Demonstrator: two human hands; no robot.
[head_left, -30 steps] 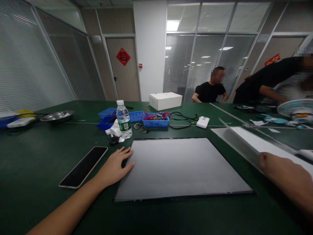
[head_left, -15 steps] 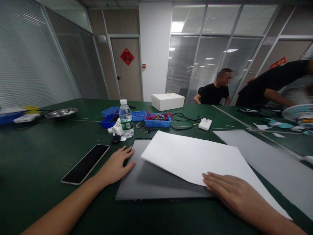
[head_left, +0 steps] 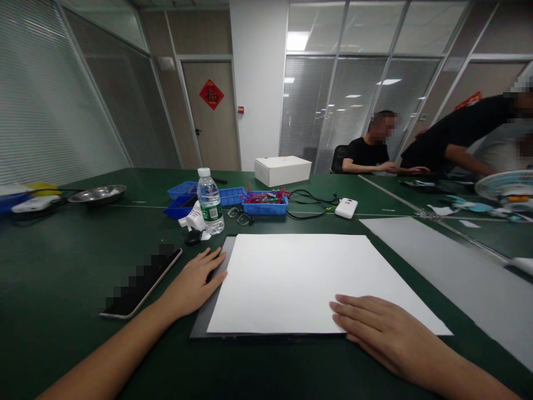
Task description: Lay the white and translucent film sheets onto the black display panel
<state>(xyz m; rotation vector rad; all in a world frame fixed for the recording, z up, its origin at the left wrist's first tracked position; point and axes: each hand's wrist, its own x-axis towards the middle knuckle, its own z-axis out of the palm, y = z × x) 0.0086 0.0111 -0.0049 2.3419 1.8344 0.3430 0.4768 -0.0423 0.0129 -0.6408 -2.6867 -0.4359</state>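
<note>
A white sheet of paper (head_left: 287,283) lies flat over a grey board with dark edges (head_left: 202,323), whose left strip shows beside the paper. My left hand (head_left: 195,286) rests with spread fingers at the board's left edge, fingertips close to the paper's side. On the paper's near right part my right hand (head_left: 381,333) lies flat, fingers straight and side by side; its thumb is hidden. Left of my left hand is a phone (head_left: 145,289), partly pixelated.
Beyond the paper stand a water bottle (head_left: 210,203), a blue tray of wires (head_left: 266,206), a white box (head_left: 283,170) and a small white device (head_left: 346,208). Another grey-white sheet (head_left: 449,272) lies to the right. Two people (head_left: 364,150) are across the green table.
The paper, slanted and partly lifted before, has turned and moved left to lie squared over the board. My right hand has shifted slightly left; my left hand stays at the board's edge.
</note>
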